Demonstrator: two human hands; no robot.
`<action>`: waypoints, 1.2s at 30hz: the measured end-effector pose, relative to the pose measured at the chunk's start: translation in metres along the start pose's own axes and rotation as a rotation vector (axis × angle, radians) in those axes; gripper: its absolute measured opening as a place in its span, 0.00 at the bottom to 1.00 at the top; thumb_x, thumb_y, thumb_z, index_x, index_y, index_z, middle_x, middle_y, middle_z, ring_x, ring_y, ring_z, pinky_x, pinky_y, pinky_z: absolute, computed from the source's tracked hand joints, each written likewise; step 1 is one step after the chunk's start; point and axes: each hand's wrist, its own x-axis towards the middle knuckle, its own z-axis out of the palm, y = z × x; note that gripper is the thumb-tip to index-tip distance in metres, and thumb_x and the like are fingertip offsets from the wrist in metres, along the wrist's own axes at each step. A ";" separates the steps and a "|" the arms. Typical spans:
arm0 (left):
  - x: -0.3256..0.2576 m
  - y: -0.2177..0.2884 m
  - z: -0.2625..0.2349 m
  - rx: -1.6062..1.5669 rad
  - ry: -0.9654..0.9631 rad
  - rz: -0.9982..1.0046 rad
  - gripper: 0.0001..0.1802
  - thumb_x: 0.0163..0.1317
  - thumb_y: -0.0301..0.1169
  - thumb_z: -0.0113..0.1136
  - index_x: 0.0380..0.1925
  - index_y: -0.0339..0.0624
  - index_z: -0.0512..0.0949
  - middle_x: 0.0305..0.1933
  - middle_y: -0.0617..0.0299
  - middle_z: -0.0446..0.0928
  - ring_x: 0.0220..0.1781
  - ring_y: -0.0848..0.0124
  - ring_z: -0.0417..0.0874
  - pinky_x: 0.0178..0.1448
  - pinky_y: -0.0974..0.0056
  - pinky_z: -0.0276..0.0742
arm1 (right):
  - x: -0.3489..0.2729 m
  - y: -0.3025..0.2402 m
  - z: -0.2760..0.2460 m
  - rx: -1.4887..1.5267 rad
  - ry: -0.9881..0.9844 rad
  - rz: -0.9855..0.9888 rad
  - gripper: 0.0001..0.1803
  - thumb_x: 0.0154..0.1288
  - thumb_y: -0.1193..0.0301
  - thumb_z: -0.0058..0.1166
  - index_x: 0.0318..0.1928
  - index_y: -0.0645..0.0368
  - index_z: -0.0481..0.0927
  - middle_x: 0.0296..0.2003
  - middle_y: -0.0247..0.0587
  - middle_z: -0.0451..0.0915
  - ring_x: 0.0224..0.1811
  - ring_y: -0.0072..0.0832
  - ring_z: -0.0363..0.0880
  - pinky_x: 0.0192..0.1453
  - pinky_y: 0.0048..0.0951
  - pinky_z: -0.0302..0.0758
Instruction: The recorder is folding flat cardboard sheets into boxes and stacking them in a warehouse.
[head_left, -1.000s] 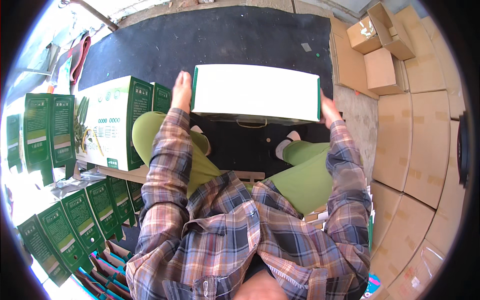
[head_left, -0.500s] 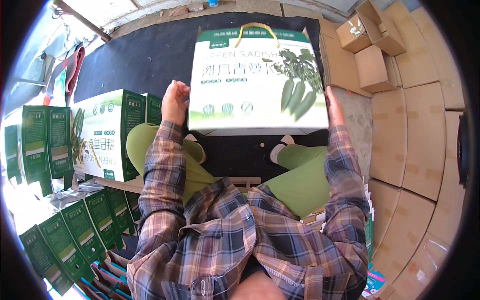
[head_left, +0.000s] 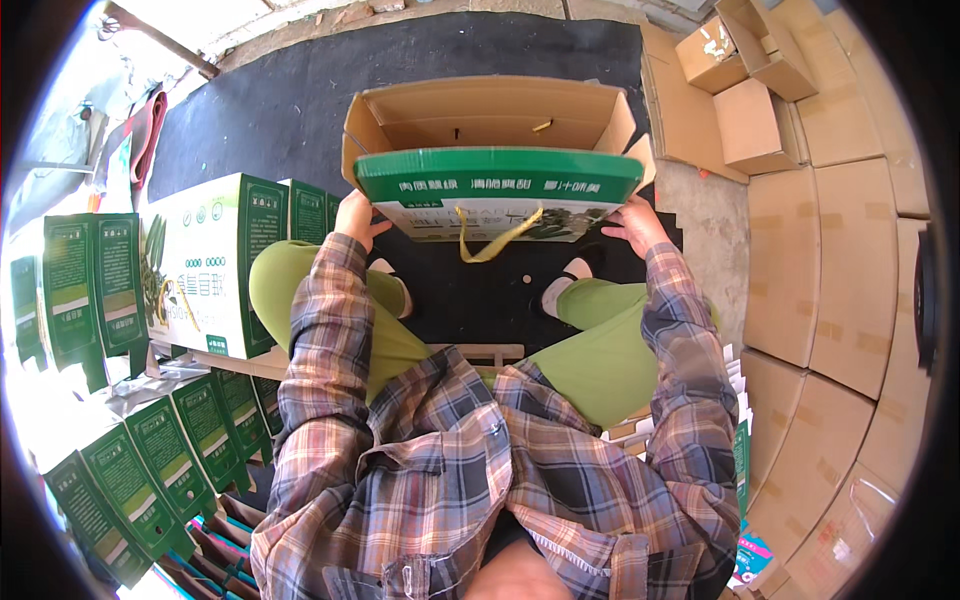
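A white and green printed gift carton stands upright before me with its top open. Its brown inside shows, and short cord ends poke through the far wall. A yellow cord handle hangs down over the near face, below the green top flap. My left hand grips the carton at its lower left corner, some fingers hidden by the box. At the lower right corner my right hand has hold of it, with fingertips against the printed face.
More printed cartons stand at my left, with rows of green-sided boxes nearer me. Brown cardboard boxes line the right, and small open boxes lie at the far right. A black mat covers the floor.
The carton has tipped away from me, so its open top now shows instead of the full printed face. My hands have moved lower and slightly inward at its near corners.
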 end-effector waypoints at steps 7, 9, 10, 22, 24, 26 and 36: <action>-0.008 0.006 0.010 -0.112 0.042 -0.107 0.39 0.56 0.66 0.45 0.56 0.48 0.68 0.59 0.56 0.65 0.61 0.53 0.62 0.57 0.37 0.61 | -0.016 -0.007 0.001 -0.127 -0.012 0.091 0.25 0.63 0.55 0.46 0.56 0.56 0.68 0.48 0.43 0.76 0.42 0.37 0.80 0.41 0.35 0.77; -0.018 0.015 0.005 -0.084 -0.047 -0.043 0.43 0.54 0.69 0.44 0.58 0.47 0.67 0.58 0.55 0.67 0.61 0.54 0.64 0.56 0.39 0.63 | -0.028 -0.024 0.011 -0.108 0.039 0.130 0.33 0.61 0.43 0.42 0.57 0.55 0.68 0.49 0.40 0.76 0.39 0.34 0.81 0.31 0.29 0.77; -0.023 0.018 0.008 -0.085 -0.046 -0.046 0.43 0.54 0.69 0.44 0.58 0.47 0.67 0.58 0.55 0.67 0.61 0.54 0.64 0.56 0.39 0.63 | -0.031 -0.027 0.010 -0.110 0.039 0.133 0.33 0.61 0.43 0.42 0.57 0.55 0.68 0.49 0.40 0.76 0.39 0.34 0.81 0.31 0.29 0.77; -0.039 0.018 0.018 0.281 0.056 0.270 0.33 0.47 0.22 0.54 0.59 0.45 0.68 0.41 0.65 0.77 0.35 0.75 0.77 0.37 0.72 0.76 | -0.044 -0.036 0.021 -0.394 0.251 -0.105 0.19 0.55 0.65 0.53 0.43 0.67 0.78 0.30 0.37 0.79 0.28 0.22 0.77 0.32 0.23 0.74; -0.028 0.008 0.011 0.245 -0.035 0.398 0.37 0.46 0.19 0.52 0.61 0.46 0.64 0.44 0.63 0.76 0.37 0.74 0.77 0.41 0.71 0.75 | -0.040 -0.031 0.012 -0.435 0.097 -0.208 0.20 0.53 0.72 0.51 0.48 0.66 0.75 0.37 0.39 0.80 0.40 0.24 0.77 0.44 0.25 0.73; -0.025 0.004 0.008 0.209 -0.130 0.519 0.41 0.44 0.16 0.51 0.64 0.47 0.61 0.47 0.61 0.74 0.39 0.72 0.76 0.45 0.70 0.74 | -0.032 -0.021 0.008 -0.367 0.027 -0.247 0.23 0.52 0.75 0.50 0.52 0.66 0.73 0.41 0.41 0.79 0.43 0.25 0.76 0.49 0.26 0.71; -0.037 0.015 0.010 0.621 -0.230 0.552 0.47 0.43 0.17 0.54 0.67 0.51 0.53 0.64 0.55 0.56 0.53 0.64 0.70 0.52 0.66 0.72 | -0.037 -0.026 0.020 -0.485 -0.093 -0.262 0.33 0.55 0.74 0.54 0.62 0.67 0.61 0.54 0.47 0.69 0.49 0.26 0.73 0.54 0.27 0.70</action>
